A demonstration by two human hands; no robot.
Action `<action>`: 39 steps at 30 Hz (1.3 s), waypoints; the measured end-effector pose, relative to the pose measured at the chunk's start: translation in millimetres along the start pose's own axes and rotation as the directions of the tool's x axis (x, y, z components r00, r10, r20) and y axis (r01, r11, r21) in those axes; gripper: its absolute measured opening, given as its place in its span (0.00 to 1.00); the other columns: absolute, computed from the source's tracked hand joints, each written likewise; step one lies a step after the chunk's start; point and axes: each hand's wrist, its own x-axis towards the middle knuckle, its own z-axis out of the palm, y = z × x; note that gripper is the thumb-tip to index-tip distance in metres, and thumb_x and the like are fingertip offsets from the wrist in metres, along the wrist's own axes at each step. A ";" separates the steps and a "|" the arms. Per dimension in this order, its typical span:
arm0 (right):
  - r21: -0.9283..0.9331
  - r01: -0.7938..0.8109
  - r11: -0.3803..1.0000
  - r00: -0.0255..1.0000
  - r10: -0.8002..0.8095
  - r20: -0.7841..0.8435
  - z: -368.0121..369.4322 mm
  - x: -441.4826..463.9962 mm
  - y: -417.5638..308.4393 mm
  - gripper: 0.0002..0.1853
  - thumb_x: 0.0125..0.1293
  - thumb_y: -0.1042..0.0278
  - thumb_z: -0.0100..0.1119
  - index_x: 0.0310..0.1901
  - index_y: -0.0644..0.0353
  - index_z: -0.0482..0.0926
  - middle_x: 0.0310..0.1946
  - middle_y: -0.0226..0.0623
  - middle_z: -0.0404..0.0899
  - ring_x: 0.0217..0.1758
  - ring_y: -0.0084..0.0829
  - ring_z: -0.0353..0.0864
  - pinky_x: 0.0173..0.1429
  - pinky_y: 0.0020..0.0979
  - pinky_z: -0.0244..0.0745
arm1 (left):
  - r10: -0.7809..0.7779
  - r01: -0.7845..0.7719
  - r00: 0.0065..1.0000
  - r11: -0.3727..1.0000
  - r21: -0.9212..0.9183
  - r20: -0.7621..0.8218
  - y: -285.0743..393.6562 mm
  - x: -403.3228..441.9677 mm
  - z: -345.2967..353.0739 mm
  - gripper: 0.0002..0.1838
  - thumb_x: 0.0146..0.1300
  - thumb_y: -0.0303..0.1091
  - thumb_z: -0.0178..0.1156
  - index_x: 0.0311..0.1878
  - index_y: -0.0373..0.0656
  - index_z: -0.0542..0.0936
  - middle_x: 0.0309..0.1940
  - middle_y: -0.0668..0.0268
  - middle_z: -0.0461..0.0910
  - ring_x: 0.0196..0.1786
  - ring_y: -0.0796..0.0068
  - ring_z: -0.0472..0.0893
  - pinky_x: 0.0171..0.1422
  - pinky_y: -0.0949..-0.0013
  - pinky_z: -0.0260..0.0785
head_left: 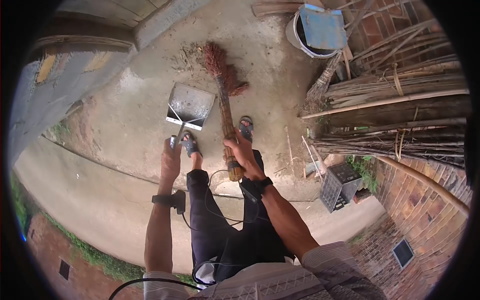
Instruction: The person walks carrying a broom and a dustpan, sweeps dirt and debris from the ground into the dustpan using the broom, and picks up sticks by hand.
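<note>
Plainly, hands (170, 161) (244, 154) hold dustpan (194, 100) (left) and broom (225, 107) (right), the latter lengthwise, bristles (215, 59) forward

This is an outdoor yard (270, 75), shown by its bare concrete ground (125, 120), brick wall (425, 227), tied bundles of sticks (382, 148) and green weeds (95, 252).

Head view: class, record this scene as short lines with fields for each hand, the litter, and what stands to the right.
Left hand: left hand grips the dustpan by its handle
Right hand: right hand grips the broom near the handle's end
Litter: litter on the floor, beside the broom's bristles
Upper right: bucket, partly covered by a blue board
Right: bundled sticks; below them in view, a crate
</note>
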 end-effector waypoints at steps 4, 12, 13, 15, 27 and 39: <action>0.036 -0.019 0.999 0.997 0.021 -0.074 -23.5 -55.4 8.5 0.35 0.68 0.66 0.64 0.75 0.51 0.62 0.27 0.35 0.78 0.21 0.27 0.79 0.23 0.32 0.77 | 0.150 -0.148 0.989 0.984 -0.098 0.008 -12.6 -3.9 -13.6 0.18 0.74 0.42 0.59 0.55 0.37 0.73 0.28 0.60 0.76 0.30 0.70 0.74 0.37 0.62 0.69; 0.475 -0.044 0.879 0.980 0.129 -0.148 -76.9 -17.8 88.6 0.13 0.72 0.54 0.59 0.43 0.54 0.72 0.28 0.37 0.78 0.26 0.30 0.81 0.27 0.34 0.80 | 0.080 -0.080 0.997 0.997 0.010 0.003 -49.7 -27.0 -134.2 0.17 0.75 0.39 0.57 0.59 0.40 0.73 0.30 0.51 0.77 0.32 0.60 0.76 0.40 0.58 0.70; 0.643 -0.150 0.752 0.974 0.223 -0.034 -80.8 6.7 95.8 0.14 0.72 0.53 0.60 0.42 0.55 0.73 0.29 0.38 0.78 0.27 0.31 0.81 0.28 0.34 0.80 | 0.096 -0.096 0.995 0.995 0.010 -0.016 -61.7 -30.2 -147.2 0.17 0.75 0.40 0.56 0.59 0.40 0.73 0.30 0.54 0.75 0.33 0.65 0.74 0.42 0.60 0.70; 0.644 -0.097 0.759 0.989 0.144 -0.021 -31.6 39.2 107.5 0.16 0.72 0.51 0.59 0.39 0.57 0.73 0.27 0.38 0.77 0.25 0.32 0.81 0.28 0.34 0.80 | 0.077 -0.083 0.996 0.990 -0.112 -0.055 -85.5 -38.1 -161.5 0.17 0.76 0.40 0.56 0.59 0.39 0.74 0.33 0.58 0.75 0.37 0.69 0.72 0.45 0.61 0.69; 0.569 0.083 0.818 0.997 -0.071 -0.043 156.2 -0.6 93.3 0.07 0.72 0.60 0.55 0.46 0.48 0.71 0.26 0.36 0.77 0.21 0.31 0.78 0.22 0.36 0.74 | 0.052 -0.055 0.998 0.989 -0.134 -0.030 -145.4 -41.8 -163.7 0.12 0.73 0.34 0.56 0.55 0.40 0.76 0.30 0.74 0.65 0.32 0.82 0.64 0.34 0.74 0.58; 0.524 -0.124 0.843 0.921 0.294 -0.254 -45.1 -193.6 270.3 0.19 0.77 0.45 0.48 0.50 0.53 0.72 0.31 0.35 0.79 0.28 0.27 0.81 0.29 0.32 0.81 | -0.110 0.111 0.994 0.992 -0.066 0.021 -208.1 -30.4 -213.0 0.12 0.75 0.38 0.54 0.53 0.42 0.76 0.36 0.68 0.69 0.38 0.77 0.71 0.42 0.71 0.65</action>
